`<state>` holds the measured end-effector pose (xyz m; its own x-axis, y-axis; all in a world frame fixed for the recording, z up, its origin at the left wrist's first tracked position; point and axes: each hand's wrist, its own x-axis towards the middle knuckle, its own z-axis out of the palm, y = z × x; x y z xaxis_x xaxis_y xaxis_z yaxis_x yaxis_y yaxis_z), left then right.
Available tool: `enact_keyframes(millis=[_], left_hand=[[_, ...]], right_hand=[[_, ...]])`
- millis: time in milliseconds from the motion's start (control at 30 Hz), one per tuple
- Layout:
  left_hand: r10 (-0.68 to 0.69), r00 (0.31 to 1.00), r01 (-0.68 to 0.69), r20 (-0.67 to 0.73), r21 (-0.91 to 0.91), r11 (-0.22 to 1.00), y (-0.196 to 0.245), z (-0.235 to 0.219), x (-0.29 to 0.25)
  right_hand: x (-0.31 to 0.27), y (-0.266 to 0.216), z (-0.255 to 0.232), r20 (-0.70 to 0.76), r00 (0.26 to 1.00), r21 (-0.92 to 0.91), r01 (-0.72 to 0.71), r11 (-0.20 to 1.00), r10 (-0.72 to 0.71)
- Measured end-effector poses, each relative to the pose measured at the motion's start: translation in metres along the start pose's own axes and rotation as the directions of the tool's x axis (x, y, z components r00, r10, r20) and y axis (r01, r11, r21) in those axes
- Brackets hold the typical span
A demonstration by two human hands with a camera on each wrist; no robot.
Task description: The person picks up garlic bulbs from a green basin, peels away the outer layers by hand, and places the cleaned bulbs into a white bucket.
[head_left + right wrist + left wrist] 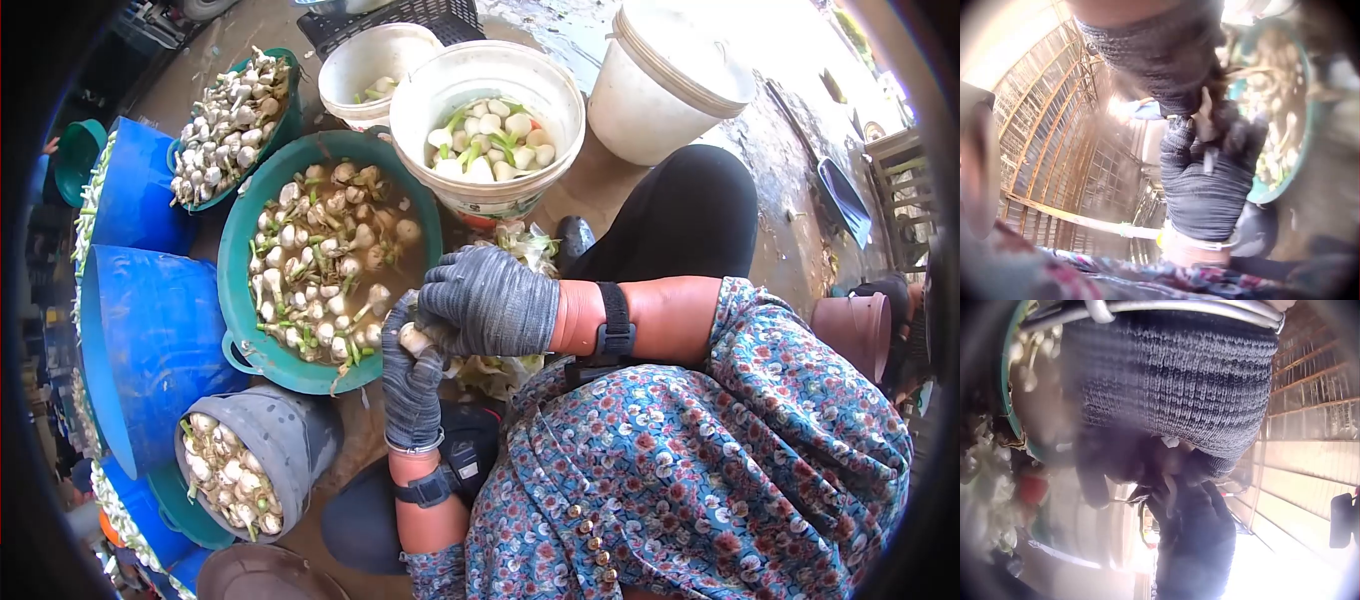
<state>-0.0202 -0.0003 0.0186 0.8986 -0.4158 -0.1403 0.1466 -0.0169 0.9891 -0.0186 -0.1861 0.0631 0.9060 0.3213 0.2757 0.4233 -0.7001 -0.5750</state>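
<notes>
Both hands wear grey striped knit gloves and meet at the right rim of a green tub (232, 290). The left hand (412, 395) grips a pale garlic bulb (414, 340) from below, its fingers curled round it. Over the bulb's upper side, the right hand (490, 300) bends its fingers and pinches at it, hiding part of it. In the right wrist view the left hand (1207, 194) faces the right hand (1160, 62), fingers close together. Muddy water fills the tub, with many garlic bulbs (325, 265) in it, some with green stems.
Beyond the hands, a white bucket (568, 130) holds cleaned bulbs, beside a smaller white bucket (335, 75). A lidded white bucket (640, 110) stands at the back right. A grey bucket (300, 440) of garlic leans at left, near blue tubs (160, 350). Peelings (495, 378) lie below the hands.
</notes>
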Motion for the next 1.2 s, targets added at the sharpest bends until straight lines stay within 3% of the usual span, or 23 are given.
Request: enact_keyframes(millis=[67,133,200,300,333,400,467,533,567,700,733,767,800,867,900,967,1000,1067,1100,1133,1167,1200], left_hand=[[-0.020,1.000,0.020,-0.002,0.081,0.996,0.006,0.000,0.000],[0.097,0.991,-0.105,0.088,0.092,0.990,0.008,0.000,-0.001],[0.066,0.992,-0.076,0.106,0.092,0.993,0.014,0.004,-0.004],[0.081,0.986,-0.106,0.148,0.170,0.980,0.017,0.008,-0.007],[0.082,0.986,-0.108,0.148,0.174,0.979,0.017,0.007,-0.007],[0.112,0.985,-0.130,0.133,0.137,0.982,0.016,0.005,-0.005],[0.122,0.988,-0.137,0.099,0.153,0.979,0.013,0.003,-0.006],[0.104,0.986,-0.129,0.132,0.204,0.970,0.015,0.004,-0.006],[0.097,0.986,-0.135,0.134,0.319,0.938,0.020,0.005,-0.009],[0.100,0.981,-0.153,0.169,0.338,0.929,0.011,0.004,-0.012],[0.139,0.975,-0.196,0.176,0.372,0.907,0.012,0.004,-0.012],[0.177,0.966,-0.240,0.187,0.402,0.884,0.013,0.005,-0.012],[0.216,0.956,-0.284,0.201,0.431,0.857,0.013,0.005,-0.012],[0.176,0.968,-0.235,0.178,0.408,0.882,0.013,0.003,-0.012],[0.174,0.975,-0.211,0.140,0.320,0.924,0.010,0.001,-0.014],[0.151,0.984,-0.165,0.100,0.155,0.974,0.006,-0.003,-0.015],[0.154,0.984,-0.167,0.093,0.155,0.974,0.000,-0.006,-0.014],[0.103,0.988,-0.112,0.112,0.073,0.991,-0.012,-0.010,-0.013],[0.087,0.993,-0.100,0.075,0.202,0.974,-0.012,-0.009,-0.013],[0.086,0.993,-0.100,0.075,0.205,0.974,-0.012,-0.008,-0.012],[0.028,0.999,-0.034,0.041,0.153,0.988,-0.011,-0.007,-0.011],[-0.032,0.999,0.031,0.012,0.100,0.995,-0.010,-0.005,-0.010]], right_hand=[[0.000,-0.002,0.000,0.048,0.995,0.016,-0.093,0.996,0.092],[-0.001,-0.001,0.001,0.154,0.941,0.301,-0.334,0.893,0.300],[-0.002,0.003,0.009,0.173,0.924,0.369,-0.383,0.847,0.342],[0.001,0.007,0.008,0.393,0.808,0.437,-0.583,0.684,0.438],[-0.002,0.011,0.011,0.390,0.811,0.441,-0.580,0.685,0.435],[-0.009,0.016,0.018,0.179,0.954,0.718,-0.294,0.631,0.241],[-0.012,0.016,0.014,0.102,0.978,0.711,-0.199,0.674,0.181],[-0.010,0.014,0.005,0.014,0.999,0.387,0.023,0.922,-0.031],[-0.010,0.013,0.005,-0.003,0.997,0.270,0.070,0.960,-0.071],[-0.011,0.007,0.004,0.104,0.995,0.240,-0.025,0.970,0.000],[-0.009,0.004,0.008,0.166,0.966,0.409,-0.250,0.878,0.197],[-0.008,0.001,0.012,0.260,0.891,0.543,-0.453,0.707,0.372],[-0.006,0.007,0.017,0.304,0.863,0.544,-0.506,0.670,0.404],[-0.007,0.017,0.029,0.295,0.860,0.653,-0.500,0.569,0.417],[-0.008,0.020,0.032,0.292,0.864,0.654,-0.493,0.573,0.409],[-0.015,0.026,0.033,0.163,0.964,0.737,-0.260,0.624,0.209],[-0.016,0.025,0.027,0.215,0.970,0.661,-0.229,0.714,0.112],[-0.018,0.021,0.025,0.230,0.964,0.532,-0.240,0.812,0.134],[-0.018,0.018,0.022,0.230,0.964,0.532,-0.240,0.812,0.134],[-0.018,0.015,0.019,0.190,0.975,0.414,-0.187,0.891,0.116],[-0.018,0.012,0.018,0.154,0.984,0.286,-0.135,0.949,0.093],[-0.019,0.010,0.020,0.151,0.984,0.290,-0.136,0.947,0.095]])
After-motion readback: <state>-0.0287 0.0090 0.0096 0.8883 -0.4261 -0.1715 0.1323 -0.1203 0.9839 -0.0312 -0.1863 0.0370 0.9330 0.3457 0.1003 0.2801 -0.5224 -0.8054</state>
